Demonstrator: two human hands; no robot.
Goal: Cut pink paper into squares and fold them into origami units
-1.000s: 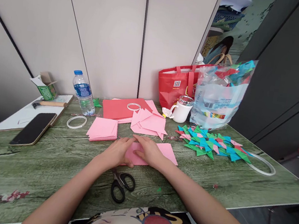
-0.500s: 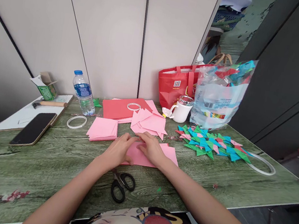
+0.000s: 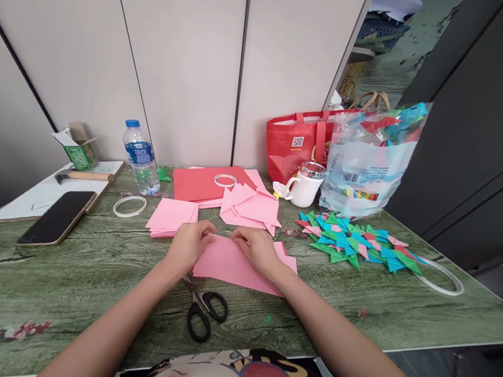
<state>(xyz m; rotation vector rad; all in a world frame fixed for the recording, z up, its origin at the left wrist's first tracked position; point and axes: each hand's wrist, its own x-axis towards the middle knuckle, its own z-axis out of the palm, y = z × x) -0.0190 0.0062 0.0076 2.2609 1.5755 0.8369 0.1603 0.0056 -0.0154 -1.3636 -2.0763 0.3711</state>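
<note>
A pink sheet of paper lies in front of me, and both hands are at its far edge. My left hand pinches its far left corner between thumb and fingers. With thumb under curled fingers, my right hand grips the far edge further right. More pink paper with a bit of red shows beneath, by the right wrist. Black-handled scissors lie just nearer to me, their tips partly under the left hand. A stack of pink squares sits beyond the left hand, and loose folded pink pieces beyond the right.
Further back lie red sheets with a white ring. A bottle, phone and hammer are on the left. At right stand a white mug, a red bag, a plastic bag and folded paper pieces.
My left hand has shifted left to the sheet's corner and now pinches it. The pink sheet has moved left and turned slightly, its near edge now slanting.
</note>
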